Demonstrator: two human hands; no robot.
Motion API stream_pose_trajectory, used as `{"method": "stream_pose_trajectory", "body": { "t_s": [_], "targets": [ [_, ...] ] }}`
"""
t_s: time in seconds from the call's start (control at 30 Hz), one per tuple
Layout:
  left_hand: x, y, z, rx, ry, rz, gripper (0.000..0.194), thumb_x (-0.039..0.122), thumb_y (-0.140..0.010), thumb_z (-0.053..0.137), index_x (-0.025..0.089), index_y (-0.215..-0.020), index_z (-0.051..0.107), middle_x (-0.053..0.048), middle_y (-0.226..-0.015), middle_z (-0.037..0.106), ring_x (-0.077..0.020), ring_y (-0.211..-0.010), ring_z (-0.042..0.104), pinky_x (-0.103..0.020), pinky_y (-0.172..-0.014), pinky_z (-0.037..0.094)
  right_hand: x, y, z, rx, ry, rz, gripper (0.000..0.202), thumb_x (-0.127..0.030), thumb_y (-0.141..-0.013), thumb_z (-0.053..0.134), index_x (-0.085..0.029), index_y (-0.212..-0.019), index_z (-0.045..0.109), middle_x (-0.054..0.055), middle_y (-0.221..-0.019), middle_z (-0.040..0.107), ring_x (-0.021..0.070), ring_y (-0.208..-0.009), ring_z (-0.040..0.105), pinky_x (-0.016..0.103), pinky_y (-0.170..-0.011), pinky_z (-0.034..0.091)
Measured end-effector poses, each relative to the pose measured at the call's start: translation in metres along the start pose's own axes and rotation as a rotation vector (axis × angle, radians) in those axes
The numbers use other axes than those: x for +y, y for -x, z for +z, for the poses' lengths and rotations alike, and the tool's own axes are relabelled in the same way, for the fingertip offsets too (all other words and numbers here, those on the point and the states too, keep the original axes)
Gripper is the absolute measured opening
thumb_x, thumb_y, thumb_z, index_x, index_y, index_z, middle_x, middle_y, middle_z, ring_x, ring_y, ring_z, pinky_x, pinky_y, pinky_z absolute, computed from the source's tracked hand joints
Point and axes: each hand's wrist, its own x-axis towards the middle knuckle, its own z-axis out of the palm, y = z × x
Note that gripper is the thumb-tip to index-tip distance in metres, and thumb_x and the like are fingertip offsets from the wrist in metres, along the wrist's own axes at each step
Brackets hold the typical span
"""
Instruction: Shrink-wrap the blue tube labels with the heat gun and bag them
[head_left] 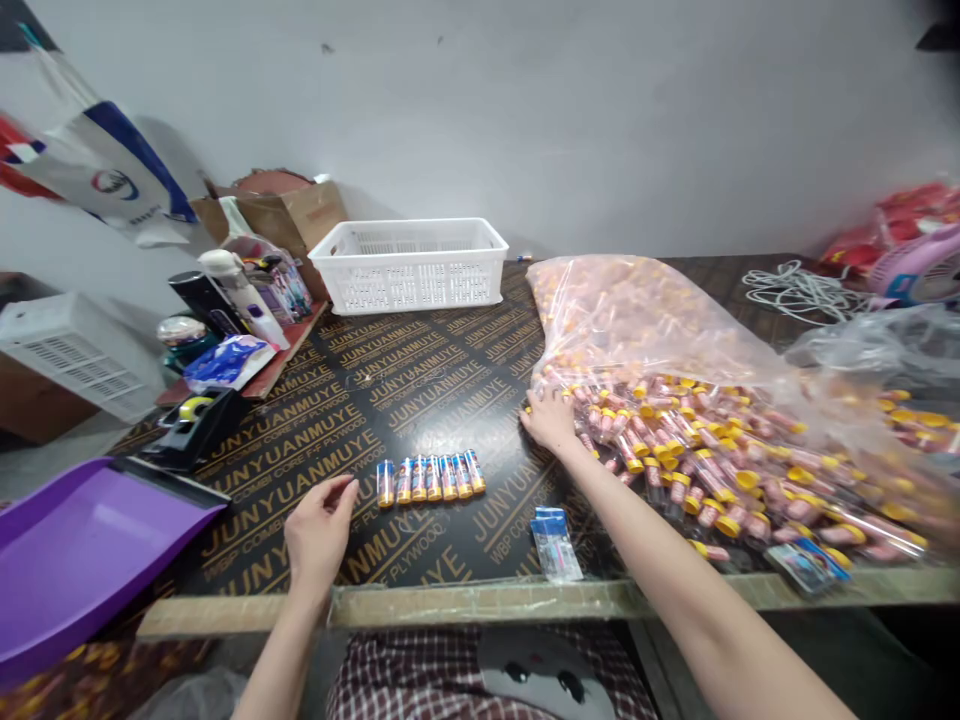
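Several small tubes with blue labels and orange ends [433, 478] stand in a row on the dark printed board [442, 400]. Left of the row, my left hand [322, 525] hovers with fingers curled and thumb and forefinger together; whatever it may hold is hidden. My right hand [551, 420] touches the near left edge of a heap of pink tubes with yellow caps [675, 450], fingers bent over it; what lies under the fingers cannot be made out. The heap spills from a large clear plastic bag [630, 300]. A small blue-and-clear packet [556, 545] lies near the front edge.
A white basket [412, 285] stands at the back. At left are a tape dispenser [191, 428], bottles [240, 300] and a purple dustpan [97, 550]. Blue-labelled cards [808, 566] lie at the front right. A white cable [806, 292] and a pink fan [919, 265] sit at the back right.
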Motion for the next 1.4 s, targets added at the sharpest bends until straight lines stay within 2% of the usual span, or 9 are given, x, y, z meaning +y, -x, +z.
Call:
{"method": "stream_pose_trajectory", "body": {
  "t_s": [0.13,0.3,0.5,0.63,0.87,0.97,1.1,1.23,1.4],
  "targets": [
    [0.010,0.002,0.012,-0.084,-0.066,0.224,0.039,0.045,-0.083,0.045,0.015,-0.097,0.065,-0.011,-0.108,0.064,-0.0232,-0.103,0.056,-0.035,-0.093,0.041,0.007,0.015,0.004,-0.019,-0.012,-0.092,0.046,-0.038,-0.087,0.037,-0.018,-0.126,0.047,0.021,-0.125,0.047,0.0342,-0.112,0.044,0.051,-0.095,0.020],
    [0.049,0.015,0.043,-0.275,-0.136,0.461,0.045,0.041,-0.082,0.051,0.018,-0.120,0.055,-0.013,-0.142,0.036,-0.0282,-0.130,0.031,-0.047,-0.105,0.026,0.030,0.042,0.010,-0.034,-0.011,-0.233,0.048,-0.040,-0.087,0.038,-0.022,-0.131,0.044,0.017,-0.138,0.038,0.0316,-0.127,0.031,0.054,-0.102,0.008],
    [0.103,0.060,0.078,-0.560,0.139,0.469,0.026,0.031,-0.082,0.051,0.019,-0.101,0.064,-0.010,-0.106,0.063,-0.0220,-0.100,0.056,-0.036,-0.091,0.041,0.055,0.079,0.012,-0.040,-0.061,-0.372,0.048,-0.041,-0.086,0.041,-0.022,-0.130,0.046,0.014,-0.145,0.030,0.0289,-0.132,0.027,0.052,-0.105,0.008],
    [0.126,0.093,0.105,-0.720,0.103,0.461,0.034,0.035,-0.076,0.059,0.018,-0.106,0.062,-0.010,-0.099,0.062,-0.0225,-0.093,0.056,-0.033,-0.083,0.041,0.064,0.105,0.005,-0.047,-0.093,-0.461,0.049,-0.042,-0.086,0.043,-0.022,-0.130,0.045,0.013,-0.144,0.032,0.0260,-0.134,0.024,0.049,-0.108,0.004],
    [0.139,0.098,0.125,-0.695,-0.008,0.386,0.007,0.024,-0.073,0.061,0.018,-0.072,0.061,-0.004,-0.076,0.062,-0.0172,-0.074,0.055,-0.027,-0.066,0.036,0.073,0.140,-0.010,-0.081,-0.211,-0.475,0.052,-0.042,-0.082,0.052,-0.025,-0.130,0.044,0.012,-0.141,0.037,0.0279,-0.134,0.022,0.052,-0.106,0.009],
    [0.138,0.097,0.123,-0.696,0.017,0.393,0.006,0.022,-0.074,0.058,0.018,-0.070,0.060,-0.003,-0.074,0.063,-0.0167,-0.072,0.056,-0.026,-0.065,0.035,0.075,0.149,-0.019,-0.039,-0.288,-0.454,0.054,-0.034,-0.076,0.060,-0.023,-0.128,0.047,0.013,-0.137,0.040,0.0289,-0.129,0.030,0.051,-0.103,0.019],
    [0.136,0.100,0.121,-0.703,0.024,0.408,0.008,0.021,-0.077,0.053,0.020,-0.077,0.062,-0.003,-0.074,0.065,-0.0168,-0.071,0.057,-0.025,-0.064,0.034,0.070,0.161,-0.026,0.001,-0.350,-0.401,0.039,-0.016,-0.077,0.055,-0.019,-0.116,0.055,0.011,-0.110,0.058,0.0254,-0.105,0.049,0.041,-0.090,0.039],
    [0.133,0.105,0.119,-0.701,0.019,0.402,0.005,0.022,-0.076,0.056,0.020,-0.075,0.060,-0.001,-0.068,0.063,-0.0158,-0.064,0.056,-0.025,-0.061,0.033,0.062,0.169,-0.020,-0.038,-0.292,-0.309,0.037,-0.010,-0.079,0.049,-0.017,-0.115,0.055,0.010,-0.096,0.060,0.0236,-0.093,0.053,0.036,-0.081,0.044],
    [0.131,0.107,0.115,-0.610,0.183,0.409,0.008,0.021,-0.068,0.062,0.017,-0.063,0.057,-0.002,-0.072,0.059,-0.0150,-0.070,0.053,-0.024,-0.065,0.035,0.060,0.178,-0.024,-0.061,-0.355,-0.155,0.053,-0.009,-0.077,0.045,-0.021,-0.129,0.044,0.007,-0.091,0.058,0.0205,-0.083,0.056,0.032,-0.072,0.047]
  ]
}}
